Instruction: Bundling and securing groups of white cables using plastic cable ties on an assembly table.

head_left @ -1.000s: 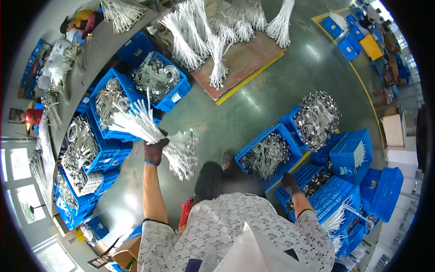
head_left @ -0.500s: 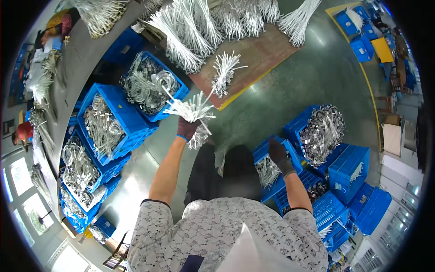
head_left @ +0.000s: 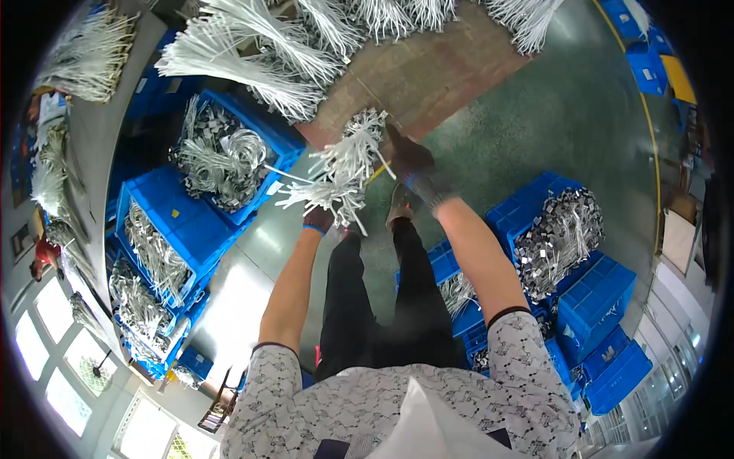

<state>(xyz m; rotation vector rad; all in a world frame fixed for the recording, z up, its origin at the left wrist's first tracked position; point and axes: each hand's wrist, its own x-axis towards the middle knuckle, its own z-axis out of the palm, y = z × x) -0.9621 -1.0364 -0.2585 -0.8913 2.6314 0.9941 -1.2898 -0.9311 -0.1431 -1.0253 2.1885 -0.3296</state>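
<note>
Just above the middle of the frame, the left hand (head_left: 318, 219), gloved dark, is closed around the lower end of a bundle (head_left: 340, 172) of white cable ties that fans up and right toward the brown board (head_left: 428, 73) on the floor. The right hand (head_left: 413, 164), also gloved, reaches to the bundle's upper right end near the board's edge; whether it grips the ties I cannot tell. More white bundles (head_left: 252, 53) lie across the top of the frame, blue crates (head_left: 191, 222) of metal parts stand at left, and more crates (head_left: 592, 294) fill the right.
</note>
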